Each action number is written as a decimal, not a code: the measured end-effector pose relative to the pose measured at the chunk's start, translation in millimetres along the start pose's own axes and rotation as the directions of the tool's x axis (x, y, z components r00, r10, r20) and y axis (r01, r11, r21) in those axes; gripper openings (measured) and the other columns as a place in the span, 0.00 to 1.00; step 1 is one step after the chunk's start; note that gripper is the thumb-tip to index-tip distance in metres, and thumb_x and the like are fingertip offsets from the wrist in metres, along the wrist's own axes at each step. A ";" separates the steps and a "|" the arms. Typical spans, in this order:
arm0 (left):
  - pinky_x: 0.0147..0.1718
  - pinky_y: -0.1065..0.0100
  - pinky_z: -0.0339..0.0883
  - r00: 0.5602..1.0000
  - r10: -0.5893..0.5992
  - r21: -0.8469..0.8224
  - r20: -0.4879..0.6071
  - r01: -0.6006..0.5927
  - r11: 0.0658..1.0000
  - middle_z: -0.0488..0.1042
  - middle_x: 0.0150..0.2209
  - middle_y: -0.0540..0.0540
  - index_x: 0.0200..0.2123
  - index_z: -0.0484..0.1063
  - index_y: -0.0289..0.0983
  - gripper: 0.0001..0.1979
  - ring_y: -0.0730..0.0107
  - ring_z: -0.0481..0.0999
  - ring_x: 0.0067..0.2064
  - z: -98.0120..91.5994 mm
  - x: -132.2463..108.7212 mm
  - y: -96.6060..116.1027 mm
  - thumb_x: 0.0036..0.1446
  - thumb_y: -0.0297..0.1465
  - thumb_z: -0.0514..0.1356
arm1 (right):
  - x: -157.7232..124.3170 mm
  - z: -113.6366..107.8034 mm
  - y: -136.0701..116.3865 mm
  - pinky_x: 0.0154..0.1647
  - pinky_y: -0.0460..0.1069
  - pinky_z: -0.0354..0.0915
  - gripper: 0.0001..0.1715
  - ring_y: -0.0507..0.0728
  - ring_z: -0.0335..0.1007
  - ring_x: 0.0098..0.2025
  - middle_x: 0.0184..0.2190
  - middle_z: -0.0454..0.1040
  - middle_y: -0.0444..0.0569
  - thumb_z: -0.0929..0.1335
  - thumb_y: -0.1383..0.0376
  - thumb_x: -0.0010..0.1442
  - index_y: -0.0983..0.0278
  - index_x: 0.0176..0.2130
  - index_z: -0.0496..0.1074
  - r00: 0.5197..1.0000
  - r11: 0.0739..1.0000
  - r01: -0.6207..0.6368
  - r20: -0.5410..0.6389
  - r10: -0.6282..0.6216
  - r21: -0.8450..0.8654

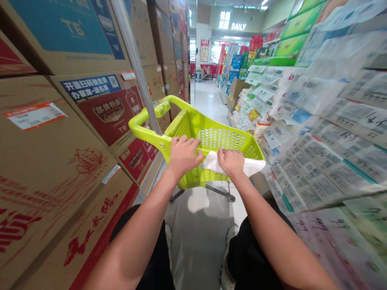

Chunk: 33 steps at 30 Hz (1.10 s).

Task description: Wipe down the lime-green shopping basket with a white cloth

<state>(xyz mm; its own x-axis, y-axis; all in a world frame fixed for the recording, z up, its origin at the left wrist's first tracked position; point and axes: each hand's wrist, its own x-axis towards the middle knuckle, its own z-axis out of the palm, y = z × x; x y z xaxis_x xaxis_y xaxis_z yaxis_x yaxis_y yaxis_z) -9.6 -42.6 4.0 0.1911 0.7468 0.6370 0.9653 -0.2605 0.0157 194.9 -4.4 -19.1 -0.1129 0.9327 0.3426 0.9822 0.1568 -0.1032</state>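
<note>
A lime-green plastic shopping cart point(208, 121) with perforated basket walls stands sideways before me. My left hand point(185, 154) grips the near upper rim of the basket, close to the handle end, fingers bent over the edge. Along the same rim further right, my right hand point(232, 162) is closed on a white cloth point(255, 166), pressing it against the basket's side. Part of the cloth lies under that hand, and its fingertips are partly hidden. A metal pole point(134, 56) rises from the cart's handle frame point(140, 123) on the left.
Stacked cardboard cartons point(45, 169) wall the left side closely. Piles of plastic-wrapped tissue packs point(332, 153) crowd the right, with handwritten prices. A tiled aisle floor point(208, 92) runs back between boxed goods toward a blue stool point(198, 75). Cart wheels point(231, 198) rest near my feet.
</note>
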 end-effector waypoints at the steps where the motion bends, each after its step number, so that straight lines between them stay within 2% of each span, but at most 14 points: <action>1: 0.53 0.44 0.57 1.000 -0.021 -0.007 -0.012 0.021 1.000 0.83 0.46 0.39 0.54 0.77 0.41 0.17 0.45 0.74 0.51 -0.6 -0.1 1.1 0.65 0.36 0.58 | -1.0 1.2 -14.1 0.50 0.54 0.61 0.33 0.64 0.82 0.45 0.39 0.86 0.57 0.57 0.53 0.78 0.61 0.43 0.85 0.998 0.998 0.051 -0.030 -0.050 0.034; 4: 0.53 0.45 0.58 0.997 -0.066 0.011 -0.032 0.066 0.998 0.81 0.50 0.37 0.61 0.74 0.38 0.23 0.45 0.74 0.52 -1.8 -1.0 0.1 0.67 0.39 0.56 | -3.1 4.1 -50.6 0.51 0.54 0.59 0.27 0.62 0.80 0.46 0.41 0.86 0.54 0.59 0.55 0.78 0.60 0.41 0.82 0.977 0.974 0.187 -0.124 -0.172 0.128; 6: 0.53 0.45 0.58 0.997 -0.071 0.046 -0.026 0.072 0.996 0.81 0.48 0.37 0.58 0.75 0.39 0.20 0.45 0.74 0.52 -2.2 -1.8 -4.1 0.69 0.41 0.55 | -3.8 4.3 -62.5 0.49 0.53 0.59 0.26 0.62 0.80 0.46 0.42 0.86 0.53 0.59 0.55 0.78 0.60 0.41 0.81 0.964 0.960 0.246 -0.141 -0.227 0.133; 8: 0.53 0.45 0.58 0.997 -0.071 0.071 -0.014 0.071 0.995 0.82 0.45 0.38 0.49 0.78 0.40 0.16 0.45 0.74 0.51 -2.2 -2.5 -9.2 0.70 0.40 0.54 | -4.6 3.4 -61.0 0.46 0.52 0.59 0.28 0.61 0.80 0.44 0.42 0.86 0.53 0.58 0.53 0.78 0.60 0.42 0.80 0.958 0.955 0.275 -0.113 -0.263 0.114; 10: 0.53 0.45 0.58 0.997 -0.075 0.083 -0.013 0.076 0.994 0.82 0.41 0.39 0.41 0.79 0.42 0.15 0.46 0.74 0.49 -2.0 -2.9 -13.2 0.71 0.40 0.54 | -5.7 2.2 -46.9 0.42 0.51 0.59 0.30 0.61 0.80 0.43 0.41 0.85 0.54 0.57 0.50 0.79 0.61 0.43 0.81 0.966 0.963 0.256 -0.068 -0.250 0.090; 13: 0.51 0.45 0.59 0.997 -0.079 0.094 -0.015 0.080 0.992 0.82 0.38 0.40 0.34 0.78 0.42 0.18 0.47 0.74 0.48 -1.0 -2.7 -14.6 0.72 0.40 0.53 | -6.6 0.1 -9.4 0.39 0.51 0.58 0.33 0.63 0.81 0.42 0.40 0.85 0.56 0.57 0.48 0.78 0.61 0.43 0.82 0.993 0.993 0.121 0.005 -0.121 0.018; 17: 0.51 0.44 0.58 0.998 -0.064 0.095 -0.008 0.064 0.993 0.81 0.38 0.39 0.34 0.78 0.41 0.18 0.48 0.74 0.47 0.5 -1.7 -9.5 0.72 0.40 0.54 | -3.5 -2.2 44.2 0.37 0.51 0.58 0.35 0.65 0.83 0.44 0.40 0.85 0.58 0.55 0.50 0.78 0.61 0.47 0.85 0.994 0.995 -0.073 0.081 0.079 -0.073; 20: 0.52 0.43 0.58 1.000 -0.030 0.093 -0.002 0.031 0.995 0.81 0.39 0.38 0.36 0.78 0.40 0.15 0.47 0.74 0.48 0.7 -0.2 -3.9 0.71 0.39 0.55 | -1.0 -0.6 60.3 0.39 0.52 0.58 0.34 0.66 0.83 0.44 0.40 0.86 0.59 0.55 0.51 0.78 0.62 0.47 0.85 0.991 0.990 -0.107 0.074 0.114 -0.093; 23: 0.51 0.42 0.58 1.000 -0.017 0.088 0.013 0.016 0.996 0.81 0.41 0.37 0.38 0.77 0.39 0.13 0.45 0.74 0.49 -0.2 1.5 1.4 0.70 0.38 0.56 | -1.2 5.2 42.5 0.43 0.54 0.58 0.31 0.65 0.82 0.44 0.39 0.85 0.58 0.57 0.52 0.78 0.62 0.46 0.84 0.998 0.996 -0.060 -0.009 0.059 -0.064; 26: 0.52 0.42 0.58 0.999 -0.026 0.054 0.018 0.025 0.998 0.81 0.44 0.36 0.42 0.78 0.38 0.13 0.44 0.75 0.50 -0.5 2.8 5.5 0.69 0.37 0.56 | -2.7 11.8 0.0 0.47 0.54 0.56 0.27 0.63 0.80 0.46 0.39 0.85 0.55 0.58 0.54 0.78 0.62 0.43 0.82 0.992 0.997 0.074 -0.099 -0.072 0.018; 30: 0.55 0.44 0.58 0.992 -0.099 0.001 -0.077 0.100 0.995 0.80 0.53 0.35 0.60 0.72 0.32 0.23 0.46 0.76 0.52 2.1 2.6 3.4 0.68 0.37 0.57 | -3.9 15.2 -51.8 0.50 0.55 0.55 0.22 0.63 0.77 0.49 0.43 0.84 0.52 0.58 0.57 0.79 0.62 0.44 0.76 0.936 0.945 0.310 -0.208 -0.283 0.108; 32: 0.55 0.45 0.59 0.991 -0.100 0.024 -0.091 0.102 0.994 0.81 0.52 0.36 0.62 0.71 0.32 0.24 0.46 0.77 0.52 3.4 1.3 -3.0 0.68 0.36 0.57 | -3.7 14.4 -61.7 0.49 0.54 0.56 0.21 0.63 0.76 0.49 0.45 0.83 0.53 0.58 0.57 0.79 0.62 0.46 0.75 0.913 0.921 0.376 -0.209 -0.350 0.098; 33: 0.55 0.45 0.59 0.993 -0.087 0.046 -0.080 0.090 0.995 0.82 0.50 0.36 0.59 0.74 0.33 0.21 0.46 0.77 0.51 3.6 0.4 -7.2 0.69 0.36 0.56 | -3.3 13.7 -62.0 0.48 0.54 0.56 0.22 0.63 0.77 0.48 0.44 0.83 0.54 0.57 0.56 0.79 0.62 0.47 0.75 0.909 0.916 0.391 -0.191 -0.370 0.091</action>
<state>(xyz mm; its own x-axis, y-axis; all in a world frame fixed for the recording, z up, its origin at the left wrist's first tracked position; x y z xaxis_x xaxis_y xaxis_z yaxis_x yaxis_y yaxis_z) -15.8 -38.3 1.4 0.0919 0.7149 0.6931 0.9858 -0.1635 0.0379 132.2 -12.8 -26.6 -0.4370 0.7280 0.5282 0.8415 0.5383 -0.0458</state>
